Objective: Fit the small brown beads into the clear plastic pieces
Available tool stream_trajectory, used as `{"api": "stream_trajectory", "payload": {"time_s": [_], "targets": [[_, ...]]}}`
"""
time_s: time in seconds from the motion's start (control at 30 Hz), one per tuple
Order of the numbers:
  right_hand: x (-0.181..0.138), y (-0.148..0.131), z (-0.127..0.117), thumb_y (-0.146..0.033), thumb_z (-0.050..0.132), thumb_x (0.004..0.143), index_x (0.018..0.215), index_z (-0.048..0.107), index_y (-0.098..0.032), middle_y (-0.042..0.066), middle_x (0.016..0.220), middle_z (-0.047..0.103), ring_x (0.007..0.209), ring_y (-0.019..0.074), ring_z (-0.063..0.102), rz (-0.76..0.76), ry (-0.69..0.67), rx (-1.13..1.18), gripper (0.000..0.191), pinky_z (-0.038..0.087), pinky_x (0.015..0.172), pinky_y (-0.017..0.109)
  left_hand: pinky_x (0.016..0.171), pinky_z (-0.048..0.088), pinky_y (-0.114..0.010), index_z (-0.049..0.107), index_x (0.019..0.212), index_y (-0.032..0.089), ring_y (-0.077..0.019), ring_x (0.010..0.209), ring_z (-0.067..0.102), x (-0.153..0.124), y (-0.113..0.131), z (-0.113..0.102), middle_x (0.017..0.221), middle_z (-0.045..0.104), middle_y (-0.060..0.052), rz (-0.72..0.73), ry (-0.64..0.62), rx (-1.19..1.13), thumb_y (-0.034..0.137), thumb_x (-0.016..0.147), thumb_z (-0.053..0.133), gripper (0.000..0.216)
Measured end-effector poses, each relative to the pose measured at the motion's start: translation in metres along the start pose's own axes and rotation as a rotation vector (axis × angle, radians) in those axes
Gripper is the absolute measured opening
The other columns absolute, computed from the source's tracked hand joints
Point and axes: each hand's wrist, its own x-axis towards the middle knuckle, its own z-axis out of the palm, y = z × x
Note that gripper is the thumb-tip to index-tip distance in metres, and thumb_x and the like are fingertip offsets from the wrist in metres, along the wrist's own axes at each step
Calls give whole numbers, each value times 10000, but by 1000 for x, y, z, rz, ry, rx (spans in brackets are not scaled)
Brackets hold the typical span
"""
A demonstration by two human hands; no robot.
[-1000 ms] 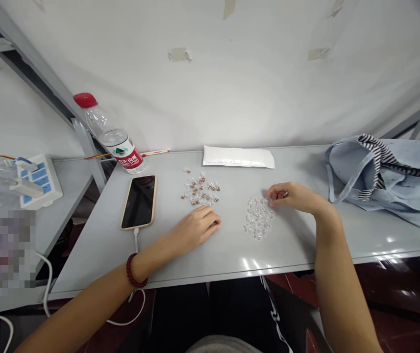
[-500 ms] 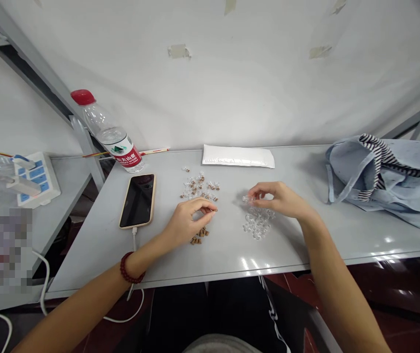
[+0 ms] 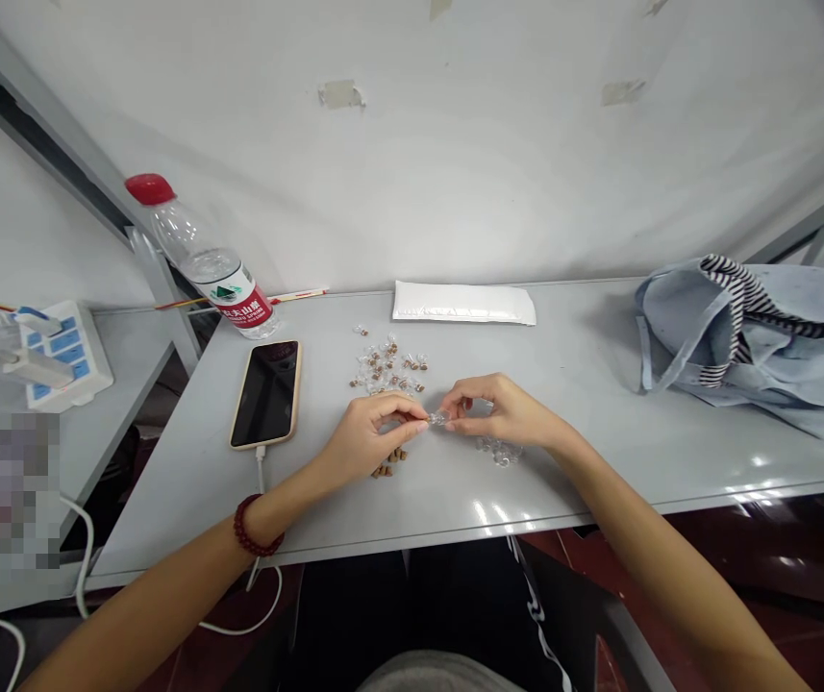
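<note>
My left hand [image 3: 368,434] pinches a small cork between thumb and fingers; the fingertips mostly cover it. Facing it, my right hand [image 3: 505,411] is closed on a tiny clear bottle [image 3: 438,419], its end meeting the left fingertips. Whether the cork sits in the bottle's mouth I cannot tell. Partly below my left hand lie several loose brown corks [image 3: 384,470]. A pile of clear little bottles [image 3: 502,452] shows under my right hand, partly hidden by it. Beyond the left hand is a cluster of corked little bottles [image 3: 387,365].
A phone [image 3: 265,394] on a white cable and a red-capped water bottle [image 3: 235,288] stand at the left. A white packet [image 3: 463,304] lies by the wall. Blue cloth [image 3: 764,346] is heaped at the right. A power strip [image 3: 69,356] sits on the adjoining surface.
My right hand has moved left from the pile of clear bottles, carrying one to my left fingertips. The left hand has stayed nearly in place. The view has shifted slightly.
</note>
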Motion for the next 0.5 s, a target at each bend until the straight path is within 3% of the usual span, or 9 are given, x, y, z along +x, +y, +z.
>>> {"api": "stream_trajectory", "payload": {"time_s": [0.17,0.5], "targets": [[1,1,2,-309,663,794,934,692,-185,22,807,678,755,151,592,2,-5,51,189,468,743,307,737,516,-287,692,826,150,-157,798,626,0,-1,0,840,670,-57,3,-29,-39,206,805,642,77],[4,0,15,-246,619,841,948,708,-197,23,874,706,830,156,637,51,-32,302,148,489,817,331,723,526,-271,689,813,140,-145,752,632,0,2,1,784,669,-37,30,29,-83,164,750,716,72]]}}
